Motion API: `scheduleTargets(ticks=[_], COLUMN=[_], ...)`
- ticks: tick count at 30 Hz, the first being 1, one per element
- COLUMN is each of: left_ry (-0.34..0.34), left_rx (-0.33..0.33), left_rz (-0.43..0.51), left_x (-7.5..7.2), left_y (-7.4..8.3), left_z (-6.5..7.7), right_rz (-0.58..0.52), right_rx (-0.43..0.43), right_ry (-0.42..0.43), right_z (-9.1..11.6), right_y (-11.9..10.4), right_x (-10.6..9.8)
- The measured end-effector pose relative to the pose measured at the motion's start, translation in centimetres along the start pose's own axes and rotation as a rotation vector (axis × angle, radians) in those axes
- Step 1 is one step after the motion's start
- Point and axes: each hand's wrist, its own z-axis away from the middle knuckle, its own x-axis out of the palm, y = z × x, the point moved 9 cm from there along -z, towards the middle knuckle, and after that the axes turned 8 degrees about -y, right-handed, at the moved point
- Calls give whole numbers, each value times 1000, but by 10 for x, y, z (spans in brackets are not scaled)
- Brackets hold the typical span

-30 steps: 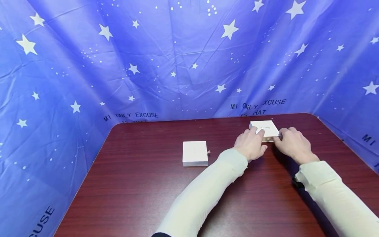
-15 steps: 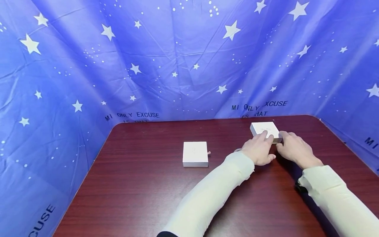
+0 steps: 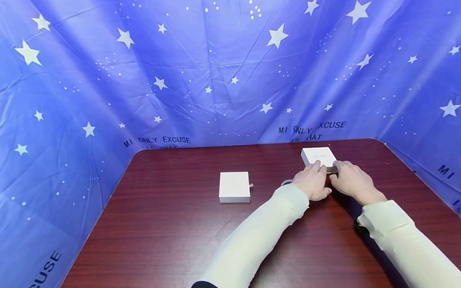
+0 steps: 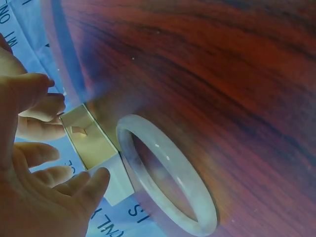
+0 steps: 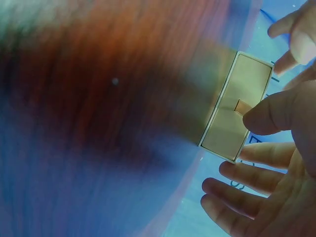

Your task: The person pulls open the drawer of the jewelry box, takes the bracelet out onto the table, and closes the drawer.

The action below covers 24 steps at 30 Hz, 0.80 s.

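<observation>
The left hand and right hand, fingers loosely spread, flanked a white box at its tabbed front; a pale bangle lay nearby on the worktop.

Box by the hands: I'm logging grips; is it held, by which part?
Cannot be told: at the box, the right hand has its thumb by the tab, the left hand is at that end, but neither clearly grips.

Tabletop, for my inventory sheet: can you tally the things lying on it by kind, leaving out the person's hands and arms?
White pull-tab boxes: 2 (right box, left box)
Pale bangle: 1
Total: 3
</observation>
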Motion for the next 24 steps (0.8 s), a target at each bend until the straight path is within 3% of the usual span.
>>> scheduleTargets(ticks=[11, 24], left_ry=[-59, -82], left_rx=[-42, -62], left_rz=[33, 57], left_x=[8, 14], left_y=[-6, -8], left_z=[2, 3], right_rz=[8, 13], right_rx=[7, 8], right_ry=[8, 13], right_z=[1, 1], right_y=[0, -1], right_x=[0, 2])
